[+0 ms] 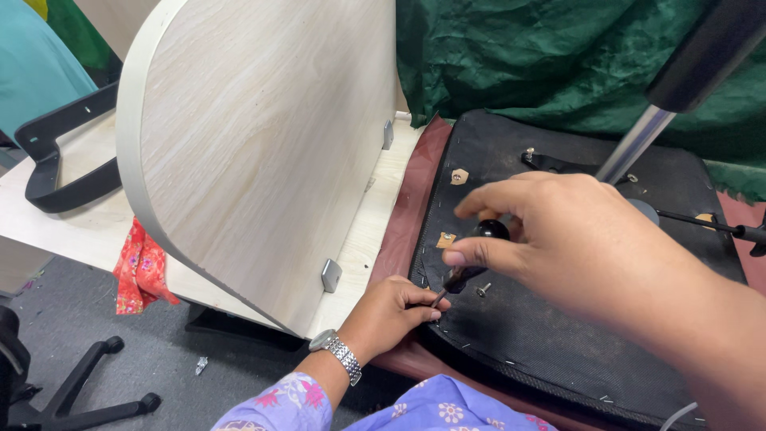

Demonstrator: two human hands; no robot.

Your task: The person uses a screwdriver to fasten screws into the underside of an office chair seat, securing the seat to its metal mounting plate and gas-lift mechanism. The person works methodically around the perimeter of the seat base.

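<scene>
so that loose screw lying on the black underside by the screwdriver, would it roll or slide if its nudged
The screw looks small and light, so a nudge would likely shift it. The black fabric panel seems rough and stapled, probably slowing any slide. With a head wider than its shank, it would likely curve in an arc, not roll straight. The right hand works the screwdriver beside it.

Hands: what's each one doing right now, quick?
Left hand: closed, pinching the screwdriver shaft near its tip.
Right hand: closed around the screwdriver's black handle.
</scene>
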